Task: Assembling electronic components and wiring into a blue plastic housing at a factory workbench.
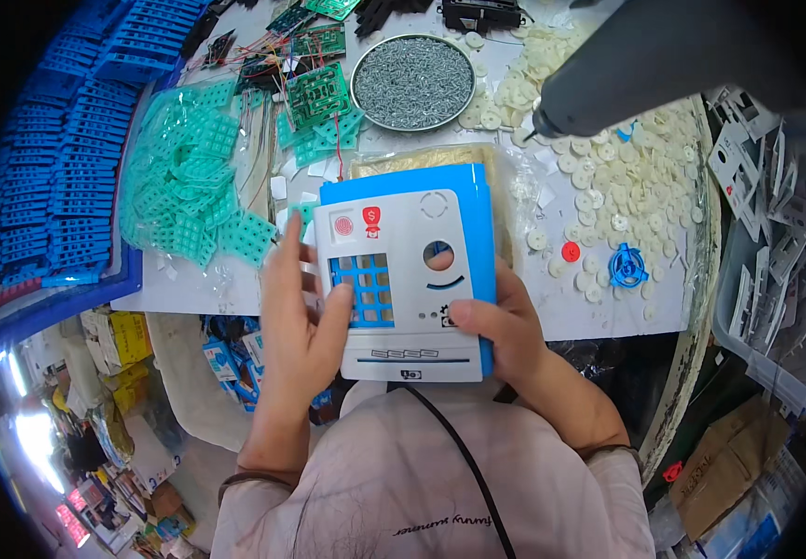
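Mostly plastic from where I sit, with some bright metal.
I see a smooth white plastic panel [412,279] and its glossy blue plastic shell [482,270]; shiny metal screws [412,82]; rubbery-looking green keypads [203,186] in a crinkled, clear plastic bag [156,140]; satiny cream plastic discs [641,182]; a matt grey tool [645,70]; a soft cloth shirt [440,484]; dull brown cardboard [734,461]; a smooth white surface [198,289], paper or plastic, I can't tell.

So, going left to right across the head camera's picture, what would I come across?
Stacked blue plastic parts, bagged green pads, the left hand, the white-and-blue casing, the right hand, a round blue part, white panels.
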The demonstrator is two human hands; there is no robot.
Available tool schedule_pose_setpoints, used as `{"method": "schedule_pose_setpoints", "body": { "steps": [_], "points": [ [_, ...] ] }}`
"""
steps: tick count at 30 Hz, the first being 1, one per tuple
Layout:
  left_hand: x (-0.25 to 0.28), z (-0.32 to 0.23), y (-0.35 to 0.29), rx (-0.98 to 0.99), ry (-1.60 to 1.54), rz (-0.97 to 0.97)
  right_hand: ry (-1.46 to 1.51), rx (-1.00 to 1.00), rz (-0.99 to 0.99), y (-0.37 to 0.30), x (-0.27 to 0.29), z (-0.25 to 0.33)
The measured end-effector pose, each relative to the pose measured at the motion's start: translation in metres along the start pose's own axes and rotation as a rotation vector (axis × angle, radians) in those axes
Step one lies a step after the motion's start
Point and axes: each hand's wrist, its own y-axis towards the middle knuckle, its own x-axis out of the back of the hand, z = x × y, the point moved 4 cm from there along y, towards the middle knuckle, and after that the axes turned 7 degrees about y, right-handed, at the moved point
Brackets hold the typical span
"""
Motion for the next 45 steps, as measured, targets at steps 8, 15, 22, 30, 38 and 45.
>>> {"method": "schedule_pose_setpoints", "body": {
  "steps": [8,15,22,30,38,45],
  "points": [
    [-0.016,0.008,-0.001,0.059,-0.68,-0.04,-0.228,-0.039,0.142,-0.003,-0.002,0.015],
    [-0.008,0.007,0.001,0.052,-0.621,-0.03,-0.081,-0.114,0.15,-0.014,0.002,0.006],
    [0.006,0.002,-0.005,-0.046,-0.368,-0.216,-0.15,-0.125,0.179,-0.013,0.0,0.003],
    [0.017,0.004,-0.006,-0.033,-0.13,-0.179,-0.164,-0.037,0.278,-0.013,-0.007,0.002],
    [0.018,0.011,-0.01,-0.115,-0.074,-0.215,-0.436,-0.053,0.269,-0.021,-0.012,0.003],
    [0.013,0.019,-0.007,-0.132,-0.09,-0.276,-0.608,0.124,0.283,-0.018,-0.022,0.007]
  ]
}}
